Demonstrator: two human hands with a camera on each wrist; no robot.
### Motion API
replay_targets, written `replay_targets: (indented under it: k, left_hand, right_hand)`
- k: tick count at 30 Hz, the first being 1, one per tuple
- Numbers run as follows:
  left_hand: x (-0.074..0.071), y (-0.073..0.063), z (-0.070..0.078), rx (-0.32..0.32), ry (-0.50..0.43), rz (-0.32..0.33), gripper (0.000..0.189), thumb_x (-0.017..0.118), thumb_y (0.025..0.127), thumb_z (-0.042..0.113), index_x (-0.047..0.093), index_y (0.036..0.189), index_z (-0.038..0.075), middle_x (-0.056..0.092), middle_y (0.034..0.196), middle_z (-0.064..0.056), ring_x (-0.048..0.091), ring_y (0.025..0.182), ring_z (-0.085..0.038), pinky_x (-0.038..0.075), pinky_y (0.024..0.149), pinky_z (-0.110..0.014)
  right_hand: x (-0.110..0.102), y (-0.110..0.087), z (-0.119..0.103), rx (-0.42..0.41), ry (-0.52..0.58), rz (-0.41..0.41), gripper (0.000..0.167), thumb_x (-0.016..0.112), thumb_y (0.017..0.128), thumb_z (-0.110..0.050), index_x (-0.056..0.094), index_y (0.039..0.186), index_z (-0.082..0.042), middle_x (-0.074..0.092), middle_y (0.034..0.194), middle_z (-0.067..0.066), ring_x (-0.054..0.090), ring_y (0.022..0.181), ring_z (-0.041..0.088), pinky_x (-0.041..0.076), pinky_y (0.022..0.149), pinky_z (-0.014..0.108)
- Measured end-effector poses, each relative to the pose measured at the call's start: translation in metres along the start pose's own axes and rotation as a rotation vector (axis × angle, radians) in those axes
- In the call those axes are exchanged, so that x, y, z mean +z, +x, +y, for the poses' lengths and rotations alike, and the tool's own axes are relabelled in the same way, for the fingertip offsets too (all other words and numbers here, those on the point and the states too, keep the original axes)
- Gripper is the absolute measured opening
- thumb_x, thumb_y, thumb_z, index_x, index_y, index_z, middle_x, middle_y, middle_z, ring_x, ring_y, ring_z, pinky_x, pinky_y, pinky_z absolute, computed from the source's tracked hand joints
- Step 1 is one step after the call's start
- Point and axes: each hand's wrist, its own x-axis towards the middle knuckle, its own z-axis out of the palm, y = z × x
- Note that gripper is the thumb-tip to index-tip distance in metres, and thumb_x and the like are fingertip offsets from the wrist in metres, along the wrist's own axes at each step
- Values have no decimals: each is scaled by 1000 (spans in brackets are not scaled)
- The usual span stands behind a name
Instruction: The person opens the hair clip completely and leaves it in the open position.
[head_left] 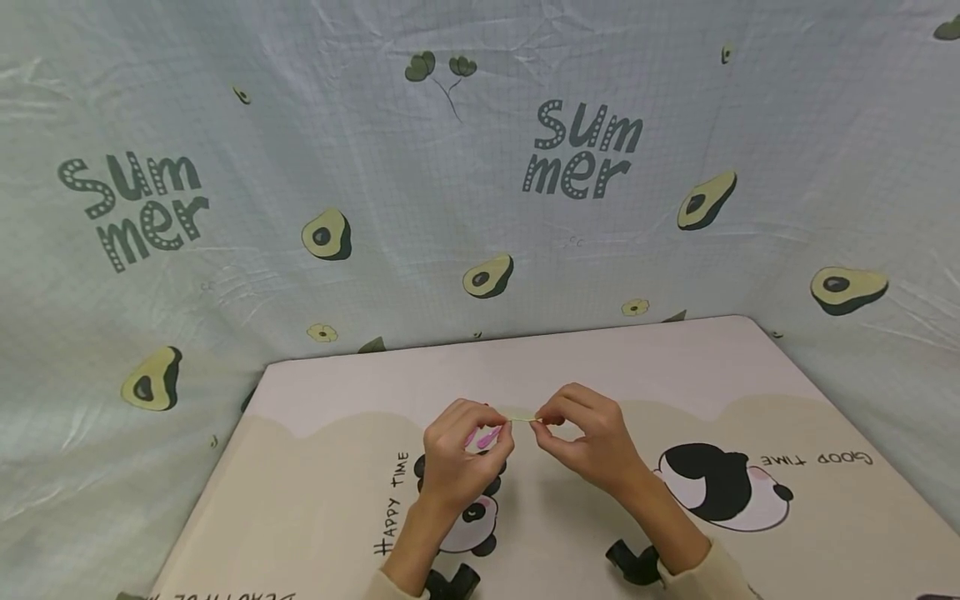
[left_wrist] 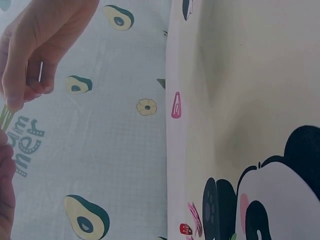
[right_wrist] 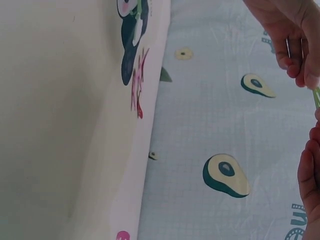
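Observation:
A thin yellow-green band (head_left: 522,419) is drawn taut between my two hands, raised over the table. My left hand (head_left: 457,458) pinches its left end between thumb and index finger. The other end sits in the fingertips of my right hand (head_left: 596,435). In the left wrist view the band (left_wrist: 7,117) shows as more than one strand. Several pink hair clips (right_wrist: 137,90) lie by the panda print, partly hidden behind my left hand in the head view; one has a red ornament. Farther right on the table is a single pink snap clip (left_wrist: 176,106).
The pale table cover (head_left: 300,483) carries panda prints and lettering. Behind it hangs a curtain (head_left: 420,167) with avocado and "summer" prints. Black pieces (head_left: 633,562) show by both wrists.

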Motion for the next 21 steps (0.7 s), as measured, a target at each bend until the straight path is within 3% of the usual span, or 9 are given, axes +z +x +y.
replay_targets:
  k: [21]
  left_hand:
    - [1,-3,-1,-4,7,-11,18,82,74,-3,74,84,10,74,78,-2,67,71,-14,59,70,-21]
  right_hand:
    - [0,-1,-1,18,18,2,21,82,72,4,72,81,-12,66,78,-2,59,69,10,54,67,17]
